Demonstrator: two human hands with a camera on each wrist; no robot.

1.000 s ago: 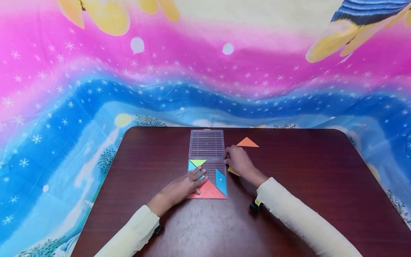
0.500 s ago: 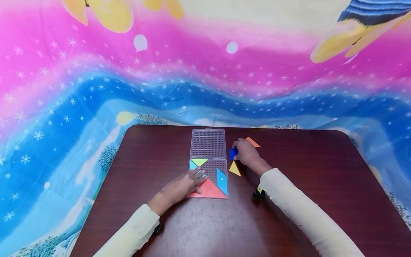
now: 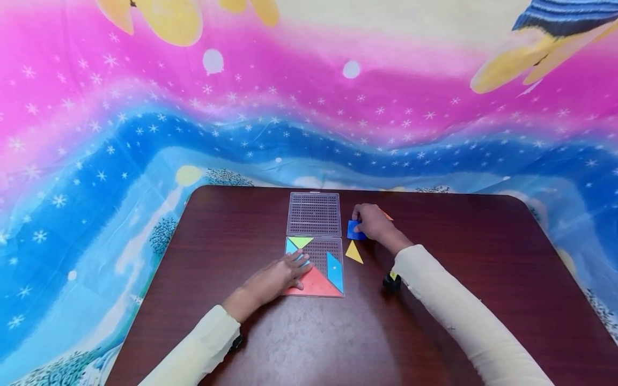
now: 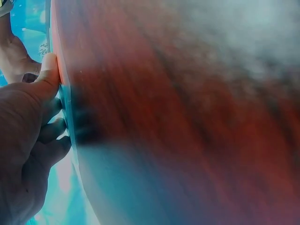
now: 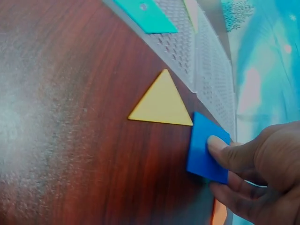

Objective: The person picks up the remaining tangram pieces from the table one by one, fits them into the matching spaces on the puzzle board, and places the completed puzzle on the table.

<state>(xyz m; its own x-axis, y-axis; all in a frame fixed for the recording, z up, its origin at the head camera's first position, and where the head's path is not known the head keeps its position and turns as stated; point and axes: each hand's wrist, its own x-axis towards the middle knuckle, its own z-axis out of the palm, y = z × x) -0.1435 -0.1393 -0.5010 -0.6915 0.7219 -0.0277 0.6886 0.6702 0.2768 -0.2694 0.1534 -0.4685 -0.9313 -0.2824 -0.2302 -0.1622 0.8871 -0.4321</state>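
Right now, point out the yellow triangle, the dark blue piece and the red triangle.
Yellow triangle (image 5: 162, 104), right wrist view, middle of its face.
Dark blue piece (image 5: 200, 152), right wrist view, its uncovered face.
Red triangle (image 3: 316, 284), head view, middle of its uncovered surface.

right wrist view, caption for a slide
A right hand pinches a blue piece near a yellow triangle on the table.

A dark reddish-brown table (image 3: 483, 241) with rounded far corners spans the lower part of the head view. Behind it hangs a backdrop (image 3: 289, 120), pink above blue, scattered with white snowflakes (image 3: 110, 60); yellow shapes (image 3: 176, 21) are printed upper left, a blue-striped patch (image 3: 562, 19) upper right.
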